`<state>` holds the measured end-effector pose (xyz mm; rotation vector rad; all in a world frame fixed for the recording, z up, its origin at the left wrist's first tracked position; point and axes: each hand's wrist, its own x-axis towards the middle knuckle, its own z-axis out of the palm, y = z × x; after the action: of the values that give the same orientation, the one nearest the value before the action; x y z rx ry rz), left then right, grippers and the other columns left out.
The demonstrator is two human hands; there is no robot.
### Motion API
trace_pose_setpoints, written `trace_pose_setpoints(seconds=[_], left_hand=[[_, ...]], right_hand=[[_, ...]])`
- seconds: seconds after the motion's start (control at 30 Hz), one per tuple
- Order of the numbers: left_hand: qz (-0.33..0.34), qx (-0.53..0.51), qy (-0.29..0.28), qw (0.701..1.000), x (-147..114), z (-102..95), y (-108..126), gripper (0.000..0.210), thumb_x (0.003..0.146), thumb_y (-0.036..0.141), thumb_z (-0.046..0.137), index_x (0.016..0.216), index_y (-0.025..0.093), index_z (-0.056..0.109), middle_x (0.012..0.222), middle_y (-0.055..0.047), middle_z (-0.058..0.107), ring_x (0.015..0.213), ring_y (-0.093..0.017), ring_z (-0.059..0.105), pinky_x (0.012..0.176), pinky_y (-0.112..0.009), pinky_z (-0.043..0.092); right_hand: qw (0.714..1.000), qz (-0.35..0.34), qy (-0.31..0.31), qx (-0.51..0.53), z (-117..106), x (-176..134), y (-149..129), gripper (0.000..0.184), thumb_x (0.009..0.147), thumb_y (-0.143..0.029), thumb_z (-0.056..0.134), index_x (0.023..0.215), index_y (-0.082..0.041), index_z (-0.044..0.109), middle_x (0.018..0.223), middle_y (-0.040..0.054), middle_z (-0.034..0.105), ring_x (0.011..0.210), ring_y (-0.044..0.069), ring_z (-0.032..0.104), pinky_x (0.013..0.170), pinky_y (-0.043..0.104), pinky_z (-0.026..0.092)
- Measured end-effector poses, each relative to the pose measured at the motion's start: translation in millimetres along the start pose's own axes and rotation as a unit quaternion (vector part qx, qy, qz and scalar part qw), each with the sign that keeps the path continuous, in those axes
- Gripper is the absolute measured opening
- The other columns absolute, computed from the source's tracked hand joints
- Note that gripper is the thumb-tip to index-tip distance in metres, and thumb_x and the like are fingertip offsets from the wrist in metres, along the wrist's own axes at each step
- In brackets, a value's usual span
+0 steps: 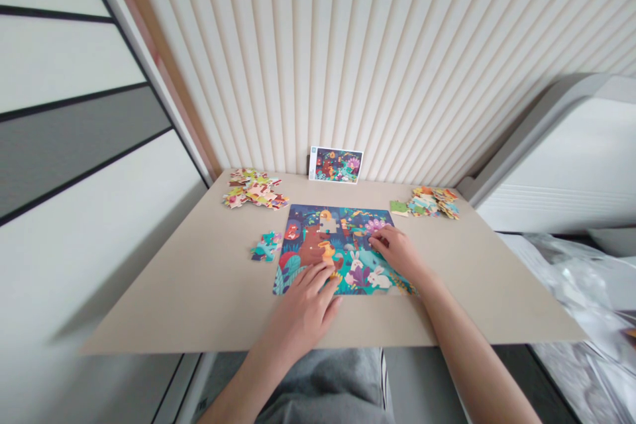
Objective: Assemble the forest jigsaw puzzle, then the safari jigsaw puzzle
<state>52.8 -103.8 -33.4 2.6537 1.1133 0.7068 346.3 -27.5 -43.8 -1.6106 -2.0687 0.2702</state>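
1. The puzzle (311, 244) lies on the desk (199, 305); I'm apparently fitting pieces.
2. My left hand (305, 301) rests flat, unclenched; whether my right hand (396, 248) grips anything, I can't tell.
3. The far gap (328, 225) seemingly needs filling.

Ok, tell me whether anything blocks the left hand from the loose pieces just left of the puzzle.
Nothing visible stands up between the left hand and the loose pieces; only the flat lower-left part of the puzzle and some tabletop lie between them.
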Motion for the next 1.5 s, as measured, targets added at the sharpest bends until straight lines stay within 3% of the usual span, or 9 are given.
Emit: trace_pose_setpoints(seconds=[0.17,0.37,0.8,1.03,1.27,1.37,1.5], left_hand=[[-0.001,0.0,0.001,1.0,-1.0,-0.3,-0.2,0.033,0.098,0.025,0.055,0.131,0.021,0.059,0.138,-0.01,0.06,0.134,-0.027,0.05,0.114,-0.049,0.042],[-0.004,-0.001,0.001,1.0,-2.0,0.5,-0.6,0.033,0.098,0.025,0.056,0.13,0.021,0.06,0.138,-0.01,0.06,0.134,-0.027,0.05,0.115,-0.048,0.041],[-0.003,-0.004,0.003,1.0,-1.5,0.5,-0.4,0.033,0.098,0.024,0.056,0.13,0.021,0.06,0.138,-0.01,0.06,0.134,-0.027,0.05,0.115,-0.049,0.041],[-0.005,-0.003,0.003,1.0,-1.3,-0.1,-0.5,0.033,0.097,0.024,0.057,0.13,0.021,0.06,0.138,-0.01,0.06,0.134,-0.027,0.05,0.115,-0.048,0.041],[-0.005,-0.003,-0.005,1.0,-1.4,-1.2,-0.4,0.032,0.098,0.025,0.055,0.13,0.021,0.06,0.139,-0.01,0.059,0.136,-0.026,0.049,0.116,-0.048,0.04],[-0.006,-0.006,0.005,1.0,-1.9,-2.9,0.5,0.033,0.097,0.027,0.058,0.13,0.022,0.059,0.138,-0.009,0.06,0.135,-0.026,0.05,0.114,-0.047,0.042],[-0.005,-0.003,0.01,1.0,-1.6,-5.9,1.6,0.038,0.096,0.027,0.06,0.134,0.024,0.057,0.137,-0.009,0.06,0.134,-0.026,0.05,0.113,-0.046,0.042]], right_hand=[[1.0,0.026,0.008,-0.004,0.1,-0.1,3.1,0.017,0.091,-0.036,0.064,0.094,-0.022,0.072,0.088,0.0054,0.069,0.082,0.021,0.061,0.077,0.032,0.046],[1.0,0.011,0.028,0.002,-1.2,-1.6,3.8,0.019,0.095,-0.036,0.058,0.097,-0.022,0.072,0.094,0.0066,0.071,0.088,0.022,0.063,0.083,0.034,0.047],[1.0,0.008,-0.001,0.016,-1.7,-6.2,-1.0,0.018,0.092,-0.031,0.059,0.098,-0.022,0.073,0.093,0.0062,0.07,0.086,0.021,0.063,0.08,0.032,0.048],[0.989,0.088,-0.01,0.122,-7.6,-6.4,-7.7,0.02,0.089,-0.037,0.061,0.096,-0.02,0.069,0.082,0.0035,0.072,0.07,0.018,0.062,0.067,0.03,0.048],[0.934,0.138,-0.008,0.329,-7.0,-1.2,-7.3,0.038,0.084,-0.054,0.068,0.097,-0.018,0.067,0.069,0.001,0.067,0.056,0.014,0.054,0.051,0.025,0.04],[0.926,0.157,-0.027,0.342,-5.4,1.2,-4.2,0.042,0.079,-0.055,0.072,0.096,-0.017,0.067,0.07,0.001,0.067,0.055,0.013,0.054,0.048,0.024,0.039],[0.938,0.144,-0.029,0.313,-3.8,0.8,-1.1,0.043,0.078,-0.055,0.072,0.098,-0.017,0.068,0.073,0.0022,0.069,0.058,0.014,0.056,0.05,0.025,0.042]])
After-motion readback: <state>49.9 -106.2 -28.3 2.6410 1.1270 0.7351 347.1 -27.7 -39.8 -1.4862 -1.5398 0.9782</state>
